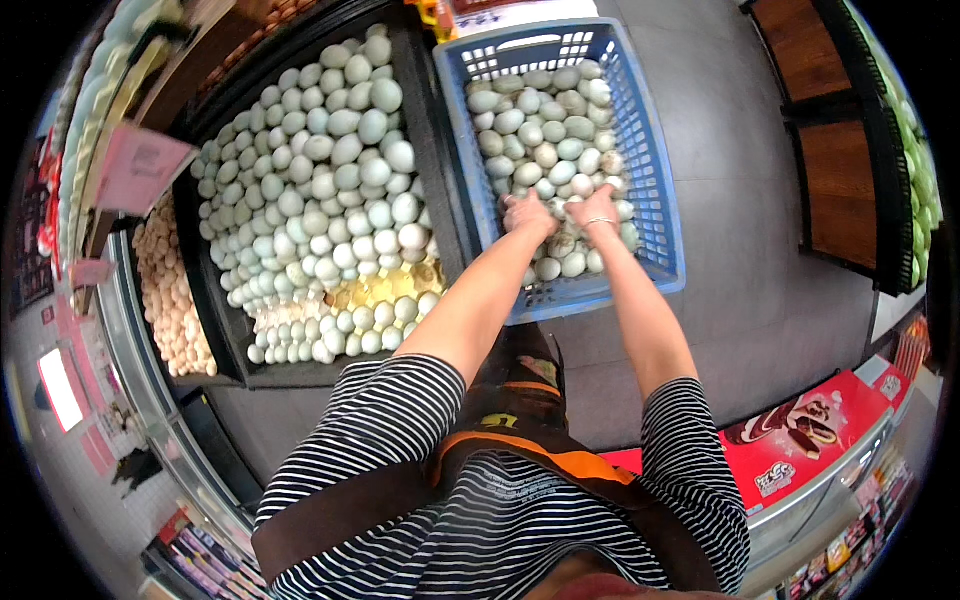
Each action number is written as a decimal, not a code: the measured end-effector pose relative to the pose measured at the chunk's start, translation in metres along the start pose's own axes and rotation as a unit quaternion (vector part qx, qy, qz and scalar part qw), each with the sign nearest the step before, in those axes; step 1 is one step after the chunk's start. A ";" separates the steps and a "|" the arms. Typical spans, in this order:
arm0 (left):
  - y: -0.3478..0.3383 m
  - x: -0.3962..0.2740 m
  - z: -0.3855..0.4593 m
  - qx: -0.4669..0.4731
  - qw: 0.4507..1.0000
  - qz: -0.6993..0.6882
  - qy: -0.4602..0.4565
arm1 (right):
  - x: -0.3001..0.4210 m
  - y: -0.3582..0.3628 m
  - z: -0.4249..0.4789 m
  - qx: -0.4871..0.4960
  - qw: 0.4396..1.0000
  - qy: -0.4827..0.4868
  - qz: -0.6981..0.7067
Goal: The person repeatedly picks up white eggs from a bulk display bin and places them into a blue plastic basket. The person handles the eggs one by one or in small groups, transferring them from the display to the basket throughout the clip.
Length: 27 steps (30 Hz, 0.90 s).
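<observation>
Both hands reach down into a blue plastic crate [673, 225] that holds many pale green and whitish eggs [530, 134]. My left hand [529, 213] rests among the eggs near the crate's left wall, its fingers bent down over them. Close by on the right, my right hand [598, 210], with a thin bracelet at the wrist, touches eggs too. The fingertips of both are hidden between eggs, so a firm hold cannot be made out. Left of the crate, a black display bin [439, 142] bears rows of similar eggs [315, 146], with yellow egg trays [386, 288] showing near its front.
Brown eggs [169, 292] fill another bin at the far left, beneath a pink price card [142, 169]. A wood-panelled stand [836, 191] with green produce is at the right. A red-covered freezer [814, 435] stands at the lower right. Grey floor tiles [720, 120] lie between.
</observation>
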<state>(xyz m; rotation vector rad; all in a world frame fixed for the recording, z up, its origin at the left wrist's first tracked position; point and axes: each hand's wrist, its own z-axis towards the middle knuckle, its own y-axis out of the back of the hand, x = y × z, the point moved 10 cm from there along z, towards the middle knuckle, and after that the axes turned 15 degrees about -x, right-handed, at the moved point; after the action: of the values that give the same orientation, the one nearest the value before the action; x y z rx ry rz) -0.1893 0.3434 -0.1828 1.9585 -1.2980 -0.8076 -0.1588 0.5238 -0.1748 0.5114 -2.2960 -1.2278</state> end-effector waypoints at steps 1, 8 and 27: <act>0.002 -0.005 -0.001 0.008 1.000 -0.011 -0.003 | -0.007 -0.001 0.012 -0.030 0.997 0.039 0.050; -0.003 -0.025 -0.031 0.212 0.890 -0.403 0.034 | 0.007 0.109 -0.060 0.085 0.890 0.041 0.446; 0.261 0.519 -0.114 0.072 0.906 -0.416 0.010 | 0.218 -0.083 -0.423 0.540 0.713 0.085 0.439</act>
<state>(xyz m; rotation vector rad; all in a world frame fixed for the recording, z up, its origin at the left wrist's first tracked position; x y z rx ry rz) -0.0746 -0.2013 0.0183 2.6620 -0.4590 -1.0835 -0.0850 0.0838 0.0101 -0.1730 -2.3489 0.6646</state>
